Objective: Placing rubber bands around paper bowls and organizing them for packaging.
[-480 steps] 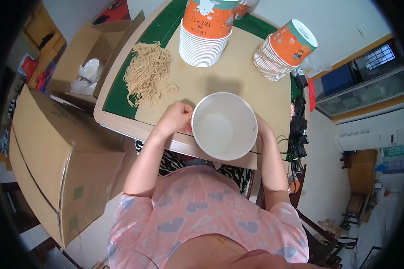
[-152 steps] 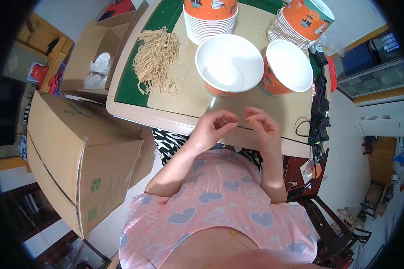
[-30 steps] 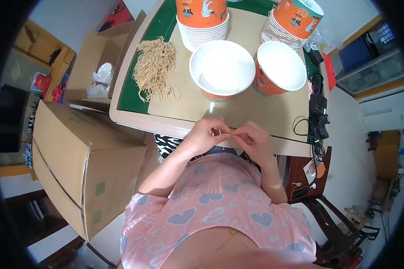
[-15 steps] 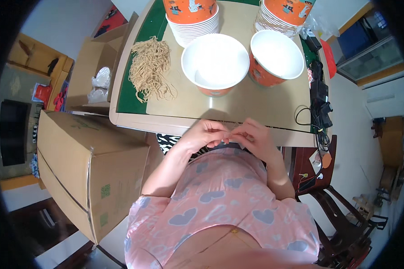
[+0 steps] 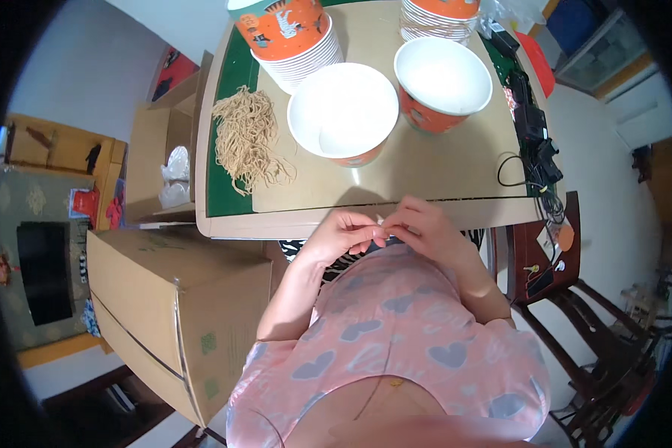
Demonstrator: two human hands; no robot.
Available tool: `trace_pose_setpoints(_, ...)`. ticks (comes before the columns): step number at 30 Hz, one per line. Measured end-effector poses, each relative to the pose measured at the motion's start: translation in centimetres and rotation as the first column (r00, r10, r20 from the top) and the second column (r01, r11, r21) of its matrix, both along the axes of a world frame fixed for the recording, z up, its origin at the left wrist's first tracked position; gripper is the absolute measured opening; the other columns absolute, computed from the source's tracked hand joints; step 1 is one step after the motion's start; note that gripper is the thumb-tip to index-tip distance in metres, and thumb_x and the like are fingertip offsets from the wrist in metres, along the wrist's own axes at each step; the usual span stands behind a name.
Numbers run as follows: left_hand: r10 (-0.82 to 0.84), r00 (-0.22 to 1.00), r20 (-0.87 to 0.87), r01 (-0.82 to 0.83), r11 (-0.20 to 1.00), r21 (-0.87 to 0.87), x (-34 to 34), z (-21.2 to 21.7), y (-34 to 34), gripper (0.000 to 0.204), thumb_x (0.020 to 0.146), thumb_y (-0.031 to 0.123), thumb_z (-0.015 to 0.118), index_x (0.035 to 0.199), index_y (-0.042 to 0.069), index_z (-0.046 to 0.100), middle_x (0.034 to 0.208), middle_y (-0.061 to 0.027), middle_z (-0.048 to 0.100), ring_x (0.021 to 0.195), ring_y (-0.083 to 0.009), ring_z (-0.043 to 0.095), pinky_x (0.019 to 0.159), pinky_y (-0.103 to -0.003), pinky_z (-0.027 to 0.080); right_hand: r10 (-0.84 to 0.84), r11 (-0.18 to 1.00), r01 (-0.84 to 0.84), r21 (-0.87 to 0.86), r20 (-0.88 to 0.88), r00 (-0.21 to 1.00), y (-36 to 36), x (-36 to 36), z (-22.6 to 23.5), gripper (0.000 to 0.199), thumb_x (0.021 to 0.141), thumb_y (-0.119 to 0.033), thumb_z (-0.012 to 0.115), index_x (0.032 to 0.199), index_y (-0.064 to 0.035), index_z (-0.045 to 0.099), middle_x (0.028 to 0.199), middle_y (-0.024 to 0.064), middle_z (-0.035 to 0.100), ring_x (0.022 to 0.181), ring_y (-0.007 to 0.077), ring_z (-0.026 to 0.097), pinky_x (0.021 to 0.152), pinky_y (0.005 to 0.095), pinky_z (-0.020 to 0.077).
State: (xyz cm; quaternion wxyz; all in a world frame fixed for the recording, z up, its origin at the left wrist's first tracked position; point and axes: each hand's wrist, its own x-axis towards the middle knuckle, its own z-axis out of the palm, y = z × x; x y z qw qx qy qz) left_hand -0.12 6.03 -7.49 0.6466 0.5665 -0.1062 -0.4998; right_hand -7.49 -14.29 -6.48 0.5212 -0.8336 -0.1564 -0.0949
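My left hand (image 5: 345, 235) and my right hand (image 5: 424, 230) meet just in front of the table's near edge, fingertips pinched together. Whatever lies between the fingers is too small to make out. Beyond them on the table stand two white-lined paper buckets with orange printed outsides: a left bucket (image 5: 343, 112) and a right bucket (image 5: 442, 78), both mouth up and tilted toward me in view. To their left lies a loose heap of beige string (image 5: 250, 142).
A stack of orange buckets (image 5: 295, 45) stands at the back left, another stack (image 5: 437, 26) at the back right. Black adapters and cables (image 5: 532, 123) line the table's right edge. A large cardboard box (image 5: 179, 299) sits on the left, an open carton (image 5: 157, 164) behind it. A dark wooden chair (image 5: 545, 261) is at right.
The view has tilted and shifted, so the table and boxes sit differently in it. Both hands stay pinched together at the table's edge, with only slight finger movement.
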Motion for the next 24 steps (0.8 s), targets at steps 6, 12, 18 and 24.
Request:
trace_pose_setpoints(6,0.021,0.997,0.075,-0.028,0.996,0.085,0.0,-0.4,0.4,0.004,0.084,0.003,0.067,0.087,0.0,0.07,0.079,-0.0051,0.068,0.061,-0.0046,0.053,0.051,-0.019,0.041,0.023,0.999,-0.018,0.047,-0.101,0.995,0.2,0.2,0.1,0.011,0.081,-0.007,0.067,0.092,-0.0059,0.067,0.079,0.0066,0.055,0.069,0.0209,0.057,0.061,0.0307,0.0449)
trace_pose_setpoints(12,0.133,0.942,0.31,-0.165,0.983,0.08,-0.4,-1.3,0.6,0.008,0.08,-0.001,0.071,0.076,0.002,0.064,0.072,0.0013,0.064,0.062,-0.0014,0.051,0.055,-0.018,0.04,0.055,0.995,-0.04,0.09,-0.175,0.983,0.5,0.4,-0.5,0.011,0.081,-0.008,0.067,0.092,-0.0049,0.067,0.08,0.006,0.055,0.068,0.0195,0.057,0.061,0.0294,0.0447)
trace_pose_setpoints(18,0.125,0.85,0.512,-0.216,0.969,0.123,-0.8,-0.7,0.1,0.013,0.079,-0.003,0.069,0.074,0.002,0.059,0.067,0.004,0.055,0.06,-0.0012,0.048,0.053,-0.019,0.038,0.052,0.991,-0.02,0.132,-0.239,0.97,1.0,0.9,-0.4,0.011,0.08,-0.009,0.069,0.09,-0.0047,0.066,0.076,0.0045,0.053,0.065,0.0156,0.054,0.059,0.0283,0.0431)
trace_pose_setpoints(24,-0.024,0.474,0.88,-0.222,0.964,0.146,0.5,3.5,-0.3,0.015,0.075,-0.005,0.069,0.081,0.003,0.058,0.085,-0.0048,0.058,0.07,-0.0141,0.057,0.055,-0.025,0.044,-0.016,0.986,0.058,0.157,-0.256,0.966,1.0,1.0,-0.4,0.006,0.078,-0.006,0.067,0.083,-0.0051,0.063,0.068,0.0017,0.049,0.061,0.0127,0.047,0.056,0.0259,0.0391)
